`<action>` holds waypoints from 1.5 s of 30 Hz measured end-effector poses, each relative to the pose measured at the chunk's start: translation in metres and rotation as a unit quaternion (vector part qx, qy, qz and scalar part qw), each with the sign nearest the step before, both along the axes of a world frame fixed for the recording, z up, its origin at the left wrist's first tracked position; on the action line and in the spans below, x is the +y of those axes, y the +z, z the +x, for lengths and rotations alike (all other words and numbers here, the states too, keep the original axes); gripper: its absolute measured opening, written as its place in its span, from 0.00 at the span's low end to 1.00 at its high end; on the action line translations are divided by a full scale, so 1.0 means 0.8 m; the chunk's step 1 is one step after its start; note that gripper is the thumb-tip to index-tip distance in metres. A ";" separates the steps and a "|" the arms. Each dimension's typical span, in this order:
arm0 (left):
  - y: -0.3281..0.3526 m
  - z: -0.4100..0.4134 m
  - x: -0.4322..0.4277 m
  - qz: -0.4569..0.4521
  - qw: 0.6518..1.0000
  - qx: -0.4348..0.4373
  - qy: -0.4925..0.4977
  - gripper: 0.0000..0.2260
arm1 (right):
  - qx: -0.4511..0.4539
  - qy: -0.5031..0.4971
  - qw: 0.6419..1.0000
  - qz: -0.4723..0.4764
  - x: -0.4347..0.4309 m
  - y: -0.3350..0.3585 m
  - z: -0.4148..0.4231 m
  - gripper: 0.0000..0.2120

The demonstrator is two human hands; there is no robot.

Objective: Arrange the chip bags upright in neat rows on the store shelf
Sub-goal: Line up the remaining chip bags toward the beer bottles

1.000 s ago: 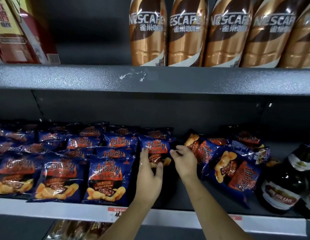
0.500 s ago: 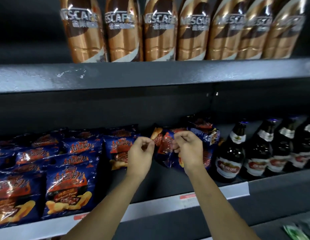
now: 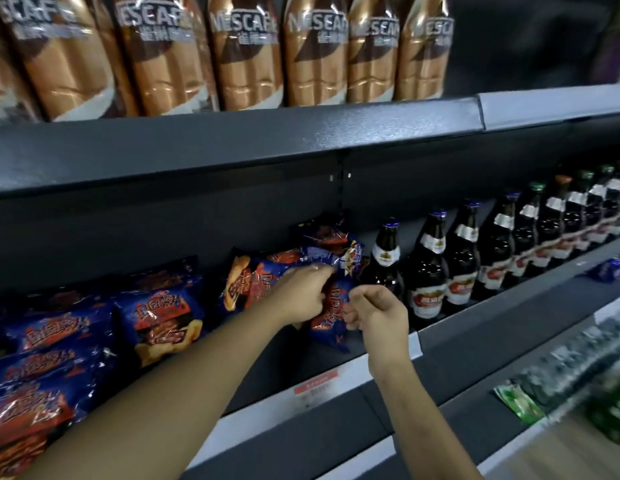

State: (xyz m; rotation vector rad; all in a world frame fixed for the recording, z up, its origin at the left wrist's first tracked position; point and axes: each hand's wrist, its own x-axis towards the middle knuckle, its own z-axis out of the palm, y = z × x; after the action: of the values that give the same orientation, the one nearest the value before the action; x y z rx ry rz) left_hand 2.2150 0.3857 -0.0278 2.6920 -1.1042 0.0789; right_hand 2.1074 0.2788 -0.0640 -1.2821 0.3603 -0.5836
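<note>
My left hand and right hand both pinch the same crinkly dark-blue foil chip bag with orange print, left fingers closed on its upper edge, right fingers closed on its near side. The bag stands tilted at the front of the dark metal store shelf, at the right end of the chips, just left of the first brown glass beer bottle. I judge this as the righting step: the bag needs turning square to the front and setting on its base, then both hands let go. Behind it I count about three more tumbled bags; to the left roughly six stand or lie in rows, though the edge cuts some off. At least eight beer bottles run rightward, and six bronze plastic coffee bottles show fully above.
</note>
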 end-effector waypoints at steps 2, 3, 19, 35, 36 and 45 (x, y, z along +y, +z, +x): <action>0.003 -0.001 -0.005 0.043 0.999 -0.016 0.009 0.25 | 0.000 0.003 1.000 0.001 -0.001 -0.002 -0.002 0.09; 0.003 -0.001 -0.005 0.050 0.998 -0.022 0.016 0.25 | 0.000 0.004 1.000 0.001 -0.002 -0.003 -0.002 0.09; 0.059 -0.010 0.090 -0.485 0.854 0.118 0.145 0.15 | -0.074 -0.052 0.990 -0.112 0.056 0.006 0.022 0.21; 0.012 -0.074 0.228 -0.611 0.730 0.167 0.256 0.11 | -0.079 0.190 0.976 -0.068 0.159 0.028 0.069 0.11; 0.005 -0.075 0.235 -0.612 0.725 0.154 0.275 0.10 | -0.070 0.203 0.975 -0.065 0.169 0.024 0.071 0.11; -0.057 -0.096 0.249 -0.540 0.745 0.088 0.382 0.16 | 0.036 0.265 0.961 -0.068 0.224 -0.032 0.102 0.11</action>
State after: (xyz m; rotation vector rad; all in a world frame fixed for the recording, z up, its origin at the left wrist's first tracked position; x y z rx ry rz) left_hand 2.1385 0.5846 -0.0730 1.7779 0.2208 0.4310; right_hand 2.1888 0.4578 -0.0898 -1.4620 0.0262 -0.1049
